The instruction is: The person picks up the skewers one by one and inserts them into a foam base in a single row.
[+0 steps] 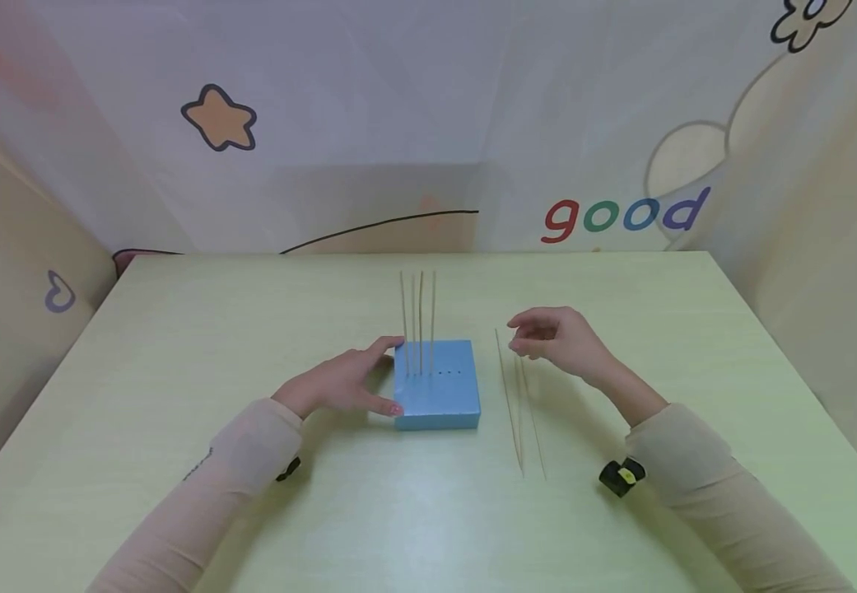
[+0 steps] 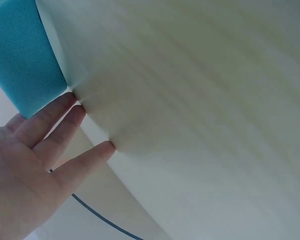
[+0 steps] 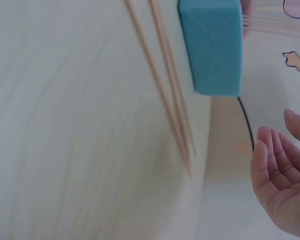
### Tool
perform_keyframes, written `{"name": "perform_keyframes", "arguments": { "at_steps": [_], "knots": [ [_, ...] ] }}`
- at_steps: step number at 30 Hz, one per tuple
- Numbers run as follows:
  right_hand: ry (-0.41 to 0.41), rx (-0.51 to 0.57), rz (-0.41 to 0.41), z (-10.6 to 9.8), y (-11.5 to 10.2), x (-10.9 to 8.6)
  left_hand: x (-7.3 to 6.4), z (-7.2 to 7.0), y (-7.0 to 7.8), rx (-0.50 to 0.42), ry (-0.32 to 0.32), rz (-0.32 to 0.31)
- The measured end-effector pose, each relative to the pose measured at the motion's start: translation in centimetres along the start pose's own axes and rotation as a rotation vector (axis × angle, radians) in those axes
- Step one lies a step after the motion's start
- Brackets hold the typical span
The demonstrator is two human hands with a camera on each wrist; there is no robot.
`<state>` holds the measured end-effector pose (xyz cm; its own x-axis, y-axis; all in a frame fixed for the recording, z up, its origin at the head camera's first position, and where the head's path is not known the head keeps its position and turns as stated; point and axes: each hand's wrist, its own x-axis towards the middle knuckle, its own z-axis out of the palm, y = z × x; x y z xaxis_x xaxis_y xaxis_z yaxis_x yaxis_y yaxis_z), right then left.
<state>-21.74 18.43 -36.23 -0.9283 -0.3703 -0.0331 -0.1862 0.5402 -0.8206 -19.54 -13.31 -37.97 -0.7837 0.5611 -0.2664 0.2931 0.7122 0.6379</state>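
Loose sticks (image 3: 151, 62), three, thin: lay on table (image 1: 413, 519) just right of blue block (image 1: 439, 402). Block: sat flat, small holes (image 1: 449, 372) in row across top. Left hand (image 1: 339, 380): fingers spread, touching block's left side. Upright sticks (image 1: 421, 325), four: stood in row's left part. Right hand (image 1: 565, 339): hovered at loose sticks' far ends, held nothing, thumb apart from fingers. Backdrop (image 1: 398, 107): bore orange star (image 1: 221, 119), lettering "good" (image 1: 641, 216).

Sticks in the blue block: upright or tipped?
Upright: in the head view, four sticks rise from the blue block, their lower ends at its top face.
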Motion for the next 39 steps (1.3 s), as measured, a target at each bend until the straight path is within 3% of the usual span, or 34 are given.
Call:
{"name": "perform_keyframes", "arguments": {
  "at_steps": [6, 17, 25, 39],
  "knots": [
    [-0.056, -0.009, 0.067, -0.7, 1.6, 0.2, 0.2, 0.0, -0.1, 0.003, -0.004, -0.001],
    [-0.180, -0.043, 0.085, -1.1, 4.7, 1.1, 0.5, 0.0, -0.1, 0.012, -0.022, 0.028],
    [-0.252, -0.178, 0.067, -0.9, 5.3, 1.8, 0.4, 0.0, -0.1, 0.005, -0.017, 0.016],
    [-0.253, -0.276, 0.041, -0.5, 4.9, 2.0, 0.0, 0.0, -0.1, -0.004, -0.004, 0.003]
  ]
}}
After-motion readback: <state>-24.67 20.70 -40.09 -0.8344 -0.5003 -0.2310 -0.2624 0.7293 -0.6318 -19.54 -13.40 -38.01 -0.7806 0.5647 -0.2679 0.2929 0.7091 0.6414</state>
